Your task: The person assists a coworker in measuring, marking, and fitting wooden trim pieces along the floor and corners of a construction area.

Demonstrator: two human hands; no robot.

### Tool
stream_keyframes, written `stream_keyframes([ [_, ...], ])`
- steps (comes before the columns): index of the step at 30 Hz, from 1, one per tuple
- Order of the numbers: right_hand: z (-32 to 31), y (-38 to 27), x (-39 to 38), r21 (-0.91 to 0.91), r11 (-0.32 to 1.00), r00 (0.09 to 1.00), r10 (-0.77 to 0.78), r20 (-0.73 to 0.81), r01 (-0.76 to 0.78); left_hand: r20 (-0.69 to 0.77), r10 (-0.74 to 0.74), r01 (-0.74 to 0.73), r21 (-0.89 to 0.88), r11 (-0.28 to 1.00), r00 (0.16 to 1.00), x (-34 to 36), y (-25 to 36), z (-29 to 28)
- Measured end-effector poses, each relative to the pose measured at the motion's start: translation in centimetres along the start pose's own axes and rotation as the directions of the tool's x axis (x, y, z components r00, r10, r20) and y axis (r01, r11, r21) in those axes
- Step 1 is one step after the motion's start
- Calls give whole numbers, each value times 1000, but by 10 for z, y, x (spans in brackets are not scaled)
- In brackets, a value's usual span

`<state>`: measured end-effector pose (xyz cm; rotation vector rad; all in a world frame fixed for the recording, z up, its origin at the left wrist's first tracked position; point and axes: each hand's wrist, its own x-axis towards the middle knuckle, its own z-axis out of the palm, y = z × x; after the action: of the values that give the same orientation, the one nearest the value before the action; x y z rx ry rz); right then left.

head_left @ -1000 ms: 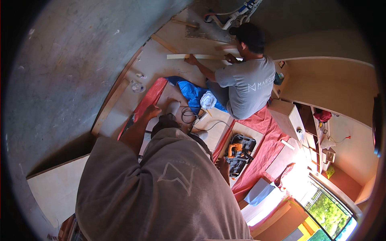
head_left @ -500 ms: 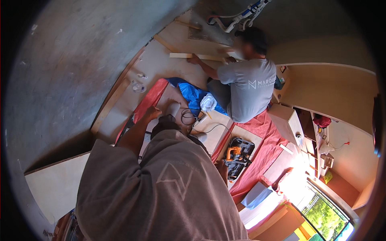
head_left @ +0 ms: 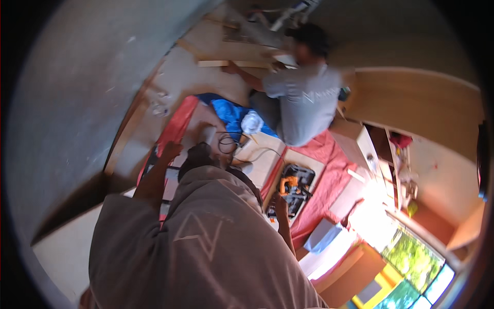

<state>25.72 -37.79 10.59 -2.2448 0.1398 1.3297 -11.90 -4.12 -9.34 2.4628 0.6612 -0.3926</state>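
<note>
Below, left hand [head_left: 171, 150] spread open over the red sheet [head_left: 177, 123], right hand [head_left: 280, 202] open beside the tool case [head_left: 294, 186], hands well apart, another person [head_left: 303, 103] crouched beyond holding a plank [head_left: 231, 63].
</note>
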Motion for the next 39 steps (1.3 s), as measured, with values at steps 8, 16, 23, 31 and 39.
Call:
stream_keyframes([
  [8, -22, -9, -9, -2, 983, 957, -181, -225, 186, 588, -247, 614, -788, 37, 770, -5, -20, -4],
  [16, -1, 97, -57, 306, 952, 908, 148, -391, -24, 573, -412, 706, -584, 400, 708, 91, 32, -111],
  [23, 43, 192, -63, 490, 841, 879, 395, -267, -230, 535, -363, 641, -552, 533, 763, 161, 96, -158],
  [31, 21, 228, -23, 619, 771, 866, 405, -294, -150, 606, -372, 652, -341, 677, 703, 182, 186, -147],
  [39, -53, 241, 21, 563, 826, 863, 311, -399, -37, 607, -322, 550, -232, 802, 726, 215, 289, -145],
])
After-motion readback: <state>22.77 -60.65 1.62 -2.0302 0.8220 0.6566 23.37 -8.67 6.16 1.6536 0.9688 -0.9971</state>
